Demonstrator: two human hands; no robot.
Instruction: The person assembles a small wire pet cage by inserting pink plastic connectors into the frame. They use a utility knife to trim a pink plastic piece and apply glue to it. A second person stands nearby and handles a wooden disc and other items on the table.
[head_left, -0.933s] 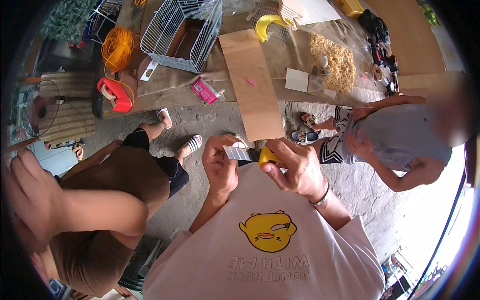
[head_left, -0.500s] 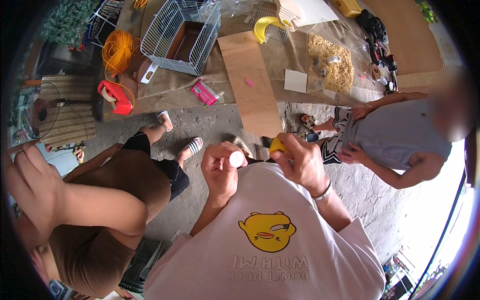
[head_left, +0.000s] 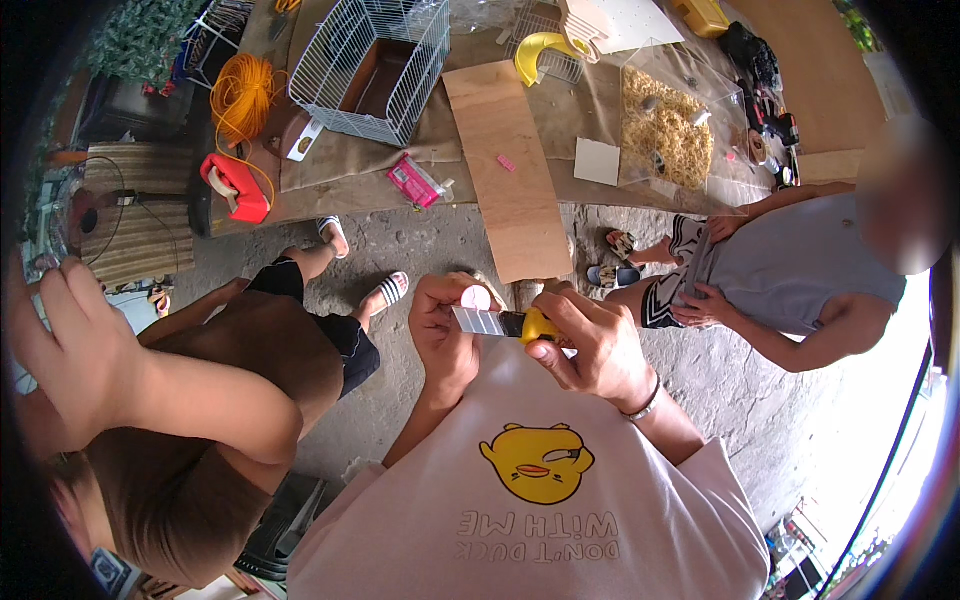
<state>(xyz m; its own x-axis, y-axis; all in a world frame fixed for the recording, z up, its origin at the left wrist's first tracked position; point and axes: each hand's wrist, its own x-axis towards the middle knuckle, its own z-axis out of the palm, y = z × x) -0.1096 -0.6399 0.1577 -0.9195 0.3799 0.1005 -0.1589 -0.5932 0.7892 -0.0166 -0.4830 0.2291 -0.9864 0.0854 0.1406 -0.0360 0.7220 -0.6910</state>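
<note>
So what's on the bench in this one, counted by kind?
Wire cage: 1
Wooden board: 1
Orange cord coil: 1
Red tape dispenser: 1
Pink packet: 1
Yellow curved piece: 1
Clear box of shavings: 1
Total: 7

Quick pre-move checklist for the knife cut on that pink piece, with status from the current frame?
1. Right hand grips the yellow-handled utility knife: ok.
2. Left hand holds the small round pink piece: ok.
3. Segmented blade extended and lying across the pink piece: ok.
4. Left fingers off the blade's cutting edge: cannot tell, they sit right beside it.
5. Other people away from the blade: ok, the seated person in grey and the person in brown are apart from it.
6. Work braced on a surface: not ok, held in the air.
</note>
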